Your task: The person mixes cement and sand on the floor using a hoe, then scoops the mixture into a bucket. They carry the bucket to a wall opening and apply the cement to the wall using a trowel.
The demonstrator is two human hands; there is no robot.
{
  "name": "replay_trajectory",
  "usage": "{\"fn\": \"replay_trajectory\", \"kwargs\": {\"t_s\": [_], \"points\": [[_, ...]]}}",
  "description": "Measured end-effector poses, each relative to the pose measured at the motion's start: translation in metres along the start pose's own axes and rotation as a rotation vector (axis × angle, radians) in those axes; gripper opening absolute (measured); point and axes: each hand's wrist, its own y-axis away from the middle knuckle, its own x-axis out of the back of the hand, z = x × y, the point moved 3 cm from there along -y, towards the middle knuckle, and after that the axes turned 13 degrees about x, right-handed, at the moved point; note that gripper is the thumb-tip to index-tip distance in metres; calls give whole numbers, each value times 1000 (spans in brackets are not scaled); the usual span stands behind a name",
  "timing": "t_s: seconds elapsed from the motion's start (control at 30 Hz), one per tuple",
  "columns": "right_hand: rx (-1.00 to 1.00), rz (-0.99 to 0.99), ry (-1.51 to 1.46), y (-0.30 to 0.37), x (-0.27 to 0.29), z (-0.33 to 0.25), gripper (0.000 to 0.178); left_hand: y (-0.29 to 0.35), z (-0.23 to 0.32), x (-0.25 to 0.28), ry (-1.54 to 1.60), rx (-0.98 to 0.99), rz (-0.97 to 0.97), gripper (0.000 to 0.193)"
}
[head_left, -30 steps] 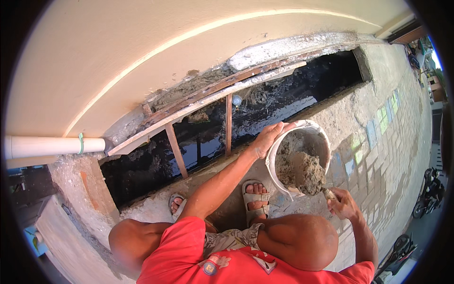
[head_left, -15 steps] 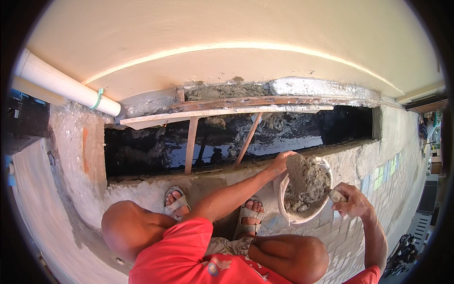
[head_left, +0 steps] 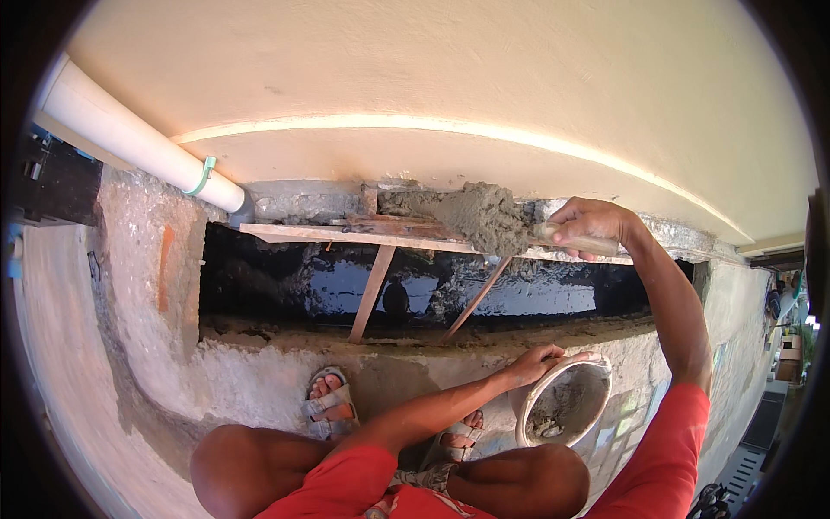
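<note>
My right hand (head_left: 590,227) is closed round the wooden handle of a trowel (head_left: 546,232), stretched out to the far wall. Wet grey mortar (head_left: 491,216) is heaped on its blade, which is mostly hidden. This heap is over the boarded ledge along the wall. My left hand (head_left: 536,363) grips the rim of a pale bucket (head_left: 603,400), tilted on the near paving. Some mortar (head_left: 553,419) lies inside the bucket.
An open channel of dark water (head_left: 346,290) runs between me and the wall. A wooden board (head_left: 303,233) along its far side is braced by two slanting sticks (head_left: 373,292). A white pipe (head_left: 130,130) comes down at the left. My sandalled feet (head_left: 328,402) are at the near edge.
My right hand has moved from the bucket up and across the channel to the wall, carrying mortar on the trowel. The left hand stays on the bucket, where less mortar shows.
</note>
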Motion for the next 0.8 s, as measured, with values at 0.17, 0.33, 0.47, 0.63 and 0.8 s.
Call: {"fn": "replay_trajectory", "kwargs": {"t_s": [0.17,0.33,0.47,0.63,0.8], "points": [[-107,-65,-169,-25,43,25,42,1,3,4,-99,-12,25,42],[-101,56,-142,32,51,15,41,4,6,3,-92,-14,16,42],[-91,281,248,60,-1,-2,30,3,4,7,-108,-7,21,39],[329,515,972,59,-37,0,32,-7,-6,3,-138,-99,64,35],[265,545,1055,17,-52,6,41,-11,-4,2,-251,-223,122,33]]}}
